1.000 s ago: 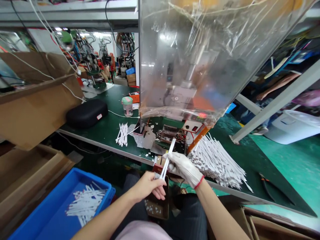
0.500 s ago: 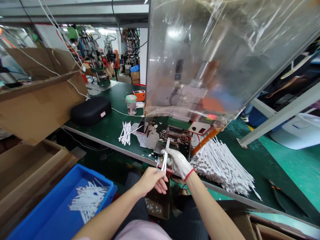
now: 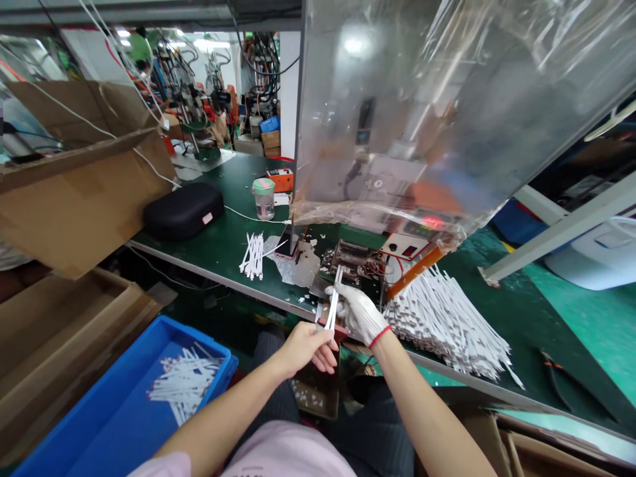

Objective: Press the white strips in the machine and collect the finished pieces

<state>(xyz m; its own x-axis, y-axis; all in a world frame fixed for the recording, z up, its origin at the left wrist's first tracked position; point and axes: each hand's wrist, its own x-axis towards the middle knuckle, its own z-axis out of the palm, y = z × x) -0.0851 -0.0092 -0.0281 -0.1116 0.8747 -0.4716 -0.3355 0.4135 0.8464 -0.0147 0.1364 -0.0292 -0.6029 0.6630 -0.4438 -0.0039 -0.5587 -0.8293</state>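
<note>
A white strip (image 3: pixel 333 299) is held by both hands at the near edge of the bench (image 3: pixel 233 228). Its lower end is pinched in the closed grip of the bare left hand (image 3: pixel 307 346), while its middle is clasped by the gloved right hand (image 3: pixel 358 311), whose fingers are curled shut around it. The upper end of the strip is pointed toward the small metal fixture (image 3: pixel 354 260) standing just behind the hands, beneath a large clear plastic guard (image 3: pixel 437 112). Whether the tip touches the fixture cannot be told.

A broad heap of white strips (image 3: pixel 447 321) is spread along the near edge of the bench, just beside the right hand. A smaller bundle of strips (image 3: pixel 254 255) is laid toward the left of the fixture. Further toward the far left part of the bench, a black zip case (image 3: pixel 183 211) and a small jar with a green lid (image 3: pixel 264 197) are seen, well apart from the hands. Below the near edge, on the left, a blue bin (image 3: pixel 124 411) with loose white strips in it is placed beside cardboard boxes (image 3: pixel 64 199).
</note>
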